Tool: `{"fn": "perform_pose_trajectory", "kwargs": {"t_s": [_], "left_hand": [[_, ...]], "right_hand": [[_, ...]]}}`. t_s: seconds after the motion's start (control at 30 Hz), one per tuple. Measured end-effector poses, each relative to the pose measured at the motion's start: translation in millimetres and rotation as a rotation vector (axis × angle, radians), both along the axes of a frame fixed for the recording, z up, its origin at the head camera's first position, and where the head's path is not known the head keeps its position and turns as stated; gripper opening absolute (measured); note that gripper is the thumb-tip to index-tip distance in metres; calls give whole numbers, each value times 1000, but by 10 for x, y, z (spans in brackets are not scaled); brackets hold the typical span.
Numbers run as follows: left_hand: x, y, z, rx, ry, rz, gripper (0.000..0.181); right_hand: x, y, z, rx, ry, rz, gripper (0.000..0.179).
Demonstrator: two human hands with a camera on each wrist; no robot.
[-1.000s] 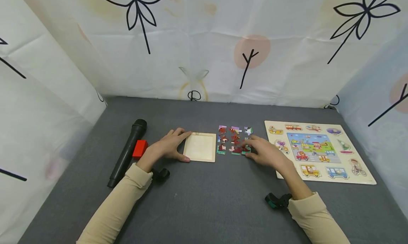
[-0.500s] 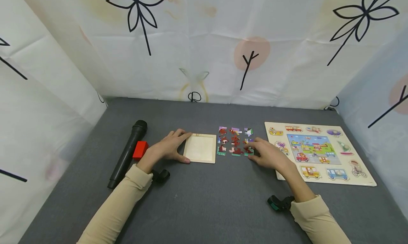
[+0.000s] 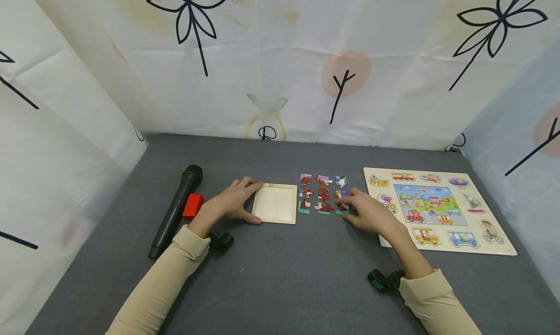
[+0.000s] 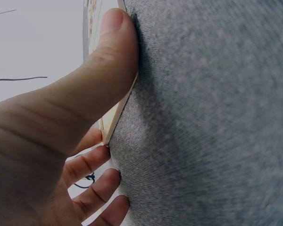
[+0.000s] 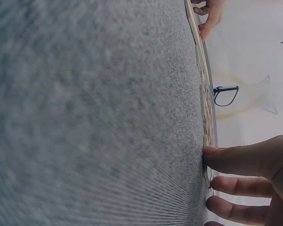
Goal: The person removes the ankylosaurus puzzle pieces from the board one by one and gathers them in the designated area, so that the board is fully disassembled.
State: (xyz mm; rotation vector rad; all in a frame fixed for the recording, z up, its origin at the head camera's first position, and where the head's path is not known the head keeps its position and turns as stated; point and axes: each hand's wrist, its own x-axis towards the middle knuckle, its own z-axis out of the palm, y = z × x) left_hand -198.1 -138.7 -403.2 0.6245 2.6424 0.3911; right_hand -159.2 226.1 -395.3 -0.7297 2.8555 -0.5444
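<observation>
A small square wooden puzzle tray (image 3: 274,203) lies flat at mid-table. My left hand (image 3: 236,199) holds its left side, fingers by the far corner and thumb along the near edge; the left wrist view shows the thumb (image 4: 118,52) there. Right of the tray, jigsaw pieces (image 3: 323,194) in red, purple and green sit in three columns of three. At the near right piece (image 3: 343,210), my right hand (image 3: 367,211) pinches with thumb and fingertip, partly covering it. From the right wrist, the thumb (image 5: 219,157) presses the edge of a thin piece (image 5: 207,176) on the cloth.
A large wooden vehicle puzzle board (image 3: 503,242) lies at the right, close beside my right hand. Left of my left hand are a black microphone (image 3: 175,213) and a red block (image 3: 193,206). Printed white cloth (image 3: 280,58) walls the grey table (image 3: 280,286) at the back and sides.
My right hand has slid the near right jigsaw piece a little to the right, opening a gap from the middle column. The left hand and tray have stayed in place.
</observation>
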Motion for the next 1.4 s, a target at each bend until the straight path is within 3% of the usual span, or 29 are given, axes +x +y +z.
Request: {"fn": "perform_pose_trajectory", "kwargs": {"t_s": [1.4], "left_hand": [[-9, -30, -38, 26, -4, -11, 105]], "right_hand": [[5, -14, -32, -31, 26, 21, 31]]}}
